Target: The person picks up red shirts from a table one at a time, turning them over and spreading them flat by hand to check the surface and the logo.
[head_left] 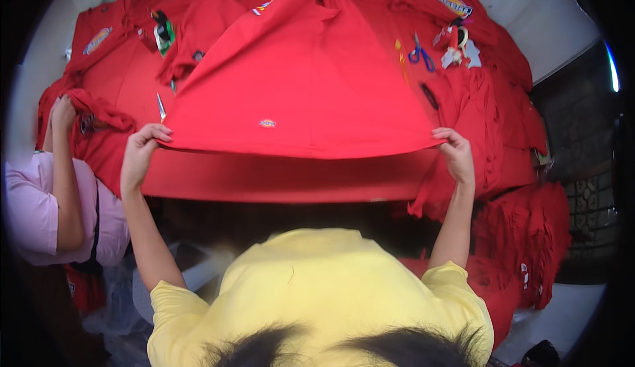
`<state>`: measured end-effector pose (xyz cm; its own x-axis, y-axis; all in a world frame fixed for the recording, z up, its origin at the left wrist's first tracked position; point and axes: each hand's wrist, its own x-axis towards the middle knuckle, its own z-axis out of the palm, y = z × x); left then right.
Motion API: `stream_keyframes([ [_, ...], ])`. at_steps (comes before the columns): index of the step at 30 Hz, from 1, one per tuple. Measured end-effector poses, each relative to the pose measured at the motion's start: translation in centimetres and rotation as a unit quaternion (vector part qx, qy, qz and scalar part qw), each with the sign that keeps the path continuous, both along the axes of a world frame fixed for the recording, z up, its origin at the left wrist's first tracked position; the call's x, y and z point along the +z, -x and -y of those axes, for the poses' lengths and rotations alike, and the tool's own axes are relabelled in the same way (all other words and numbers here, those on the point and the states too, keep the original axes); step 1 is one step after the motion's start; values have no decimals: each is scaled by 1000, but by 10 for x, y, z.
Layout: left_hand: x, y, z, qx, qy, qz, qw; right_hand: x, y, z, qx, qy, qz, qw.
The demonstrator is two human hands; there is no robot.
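A red shirt [304,89] is stretched out in front of me, with a small patch near its lower edge and a printed logo farther up. My left hand [140,147] pinches the left corner of that edge. At the right corner, my right hand [456,155] is closed on the fabric in the same way. The edge is pulled nearly straight between both hands, above the red-covered table [284,182]. A pointed metal blade [161,107] lies just beyond my left hand; its other end is hidden.
Blue-handled scissors [421,56] and a tape roll [462,36] lie at the far right. More red garments [476,122] are heaped on both sides, with a pile [529,234] at the lower right. At left, a co-worker in a pink top [46,201] handles red cloth.
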<state>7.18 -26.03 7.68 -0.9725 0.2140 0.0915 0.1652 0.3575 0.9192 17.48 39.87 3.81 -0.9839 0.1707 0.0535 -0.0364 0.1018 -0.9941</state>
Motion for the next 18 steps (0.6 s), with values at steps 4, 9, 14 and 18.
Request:
stream_keyframes([
  [4, -36, -45, -11, -81, 224, 91, 967, -35, -30, 5, 90, -209, 150, 962],
  [9, -91, -41, -141, -40, 302, -120, 945, -76, 23, 138, 10, -488, -83, 869],
  [14, -145, -9, -199, -4, 440, -261, 859, -118, 58, 192, 9, -610, -125, 782],
  [18, -151, -10, -187, 11, 451, -244, 858, -113, 55, 181, 28, -614, -103, 782],
])
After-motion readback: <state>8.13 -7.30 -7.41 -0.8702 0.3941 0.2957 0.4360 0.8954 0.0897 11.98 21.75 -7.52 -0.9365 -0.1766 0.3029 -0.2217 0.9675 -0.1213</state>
